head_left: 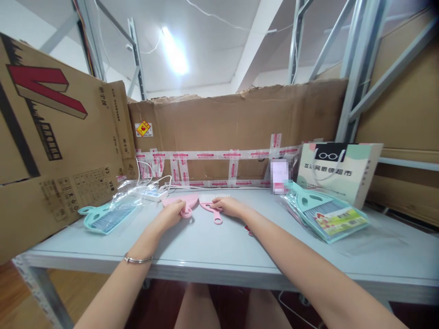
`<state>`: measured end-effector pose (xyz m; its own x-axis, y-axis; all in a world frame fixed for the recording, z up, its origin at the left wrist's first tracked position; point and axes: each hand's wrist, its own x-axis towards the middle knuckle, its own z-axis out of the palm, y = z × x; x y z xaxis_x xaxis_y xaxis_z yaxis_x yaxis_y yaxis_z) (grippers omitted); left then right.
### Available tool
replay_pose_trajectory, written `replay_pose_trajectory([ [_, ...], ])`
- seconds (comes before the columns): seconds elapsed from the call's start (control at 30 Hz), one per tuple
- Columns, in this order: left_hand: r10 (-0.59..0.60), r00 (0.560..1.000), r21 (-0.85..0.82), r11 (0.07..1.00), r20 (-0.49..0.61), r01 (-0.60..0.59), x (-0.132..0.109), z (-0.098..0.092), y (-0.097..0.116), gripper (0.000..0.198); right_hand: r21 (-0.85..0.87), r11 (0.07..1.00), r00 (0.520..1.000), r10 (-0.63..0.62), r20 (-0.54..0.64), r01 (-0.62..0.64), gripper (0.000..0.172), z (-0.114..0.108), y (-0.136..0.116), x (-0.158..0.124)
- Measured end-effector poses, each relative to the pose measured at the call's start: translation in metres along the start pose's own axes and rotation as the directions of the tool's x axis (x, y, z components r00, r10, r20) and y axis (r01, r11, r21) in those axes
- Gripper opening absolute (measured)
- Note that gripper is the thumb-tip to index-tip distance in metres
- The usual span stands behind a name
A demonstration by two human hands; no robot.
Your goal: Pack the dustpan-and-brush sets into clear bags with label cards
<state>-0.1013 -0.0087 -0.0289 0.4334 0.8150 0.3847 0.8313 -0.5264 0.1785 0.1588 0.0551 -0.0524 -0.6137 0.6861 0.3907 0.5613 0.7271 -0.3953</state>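
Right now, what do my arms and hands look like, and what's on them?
Your left hand and right hand are ungloved. No sleeve shows on the left arm or right arm. A thin, silver-coloured bracelet circles the left forearm. Any rings are too small to tell.

This looks like a storeroom or warehouse corner with a metal-framed bench (212, 251). A large printed cardboard box (68, 137) stands left of the left hand (175, 213), taped cardboard (240, 119) rises beyond both hands, and metal racking (361, 68) stands beyond the right hand (230, 207), further right.
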Motion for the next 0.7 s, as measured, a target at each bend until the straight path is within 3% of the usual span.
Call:
replay_pose_trajectory([
  [0.1, 0.002, 0.999, -0.035, 0.999, 0.039, 0.0, -0.001, 0.003, 0.002, 0.019, 0.083, 0.996, 0.996, 0.034, -0.085, -0.027, 0.032, -0.013, -0.002, -0.005],
  [0.2, 0.023, 0.999, -0.033, 0.999, 0.025, -0.022, 0.002, 0.007, -0.002, 0.019, 0.175, 0.98, 0.936, 0.149, -0.32, -0.097, 0.025, -0.038, -0.008, -0.026],
  [0.27, 0.055, 0.998, -0.023, 0.998, 0.02, -0.054, 0.006, 0.01, -0.005, 0.02, 0.191, 0.97, 0.894, 0.216, -0.392, -0.15, 0.022, -0.061, -0.009, -0.054],
  [0.37, 0.051, 0.998, 0.025, 0.998, 0.035, -0.052, 0.012, 0.012, -0.005, 0.025, 0.099, 0.933, 0.813, 0.35, -0.465, -0.345, 0.02, -0.102, 0.002, -0.112],
  [0.43, -0.001, 1.0, 0.089, 0.996, -0.004, 0.001, 0.015, 0.011, 0.001, 0.032, -0.044, 0.847, 0.714, 0.418, -0.562, -0.53, 0.021, -0.13, 0.019, -0.155],
  [0.5, -0.051, 0.99, 0.135, 0.988, -0.129, 0.068, 0.016, 0.008, 0.01, 0.04, -0.148, 0.674, 0.564, 0.455, -0.689, -0.724, 0.03, -0.154, 0.041, -0.193],
  [0.57, -0.042, 0.966, 0.14, 0.987, -0.254, 0.08, 0.017, 0.004, 0.021, 0.042, -0.116, 0.483, 0.39, 0.517, -0.762, -0.868, 0.045, -0.169, 0.065, -0.222],
  [0.6, -0.021, 0.958, 0.131, 0.989, -0.288, 0.061, 0.018, 0.003, 0.025, 0.04, -0.065, 0.42, 0.326, 0.588, -0.74, -0.905, 0.043, -0.172, 0.076, -0.231],
  [0.63, -0.001, 0.954, 0.115, 0.993, -0.3, 0.038, 0.018, 0.002, 0.029, 0.038, -0.034, 0.388, 0.3, 0.65, -0.698, -0.921, 0.035, -0.173, 0.086, -0.238],
  [0.7, 0.03, 0.958, 0.066, 0.998, -0.286, -0.011, 0.019, 0.001, 0.032, 0.034, -0.06, 0.375, 0.318, 0.679, -0.661, -0.925, 0.014, -0.17, 0.1, -0.244],
])
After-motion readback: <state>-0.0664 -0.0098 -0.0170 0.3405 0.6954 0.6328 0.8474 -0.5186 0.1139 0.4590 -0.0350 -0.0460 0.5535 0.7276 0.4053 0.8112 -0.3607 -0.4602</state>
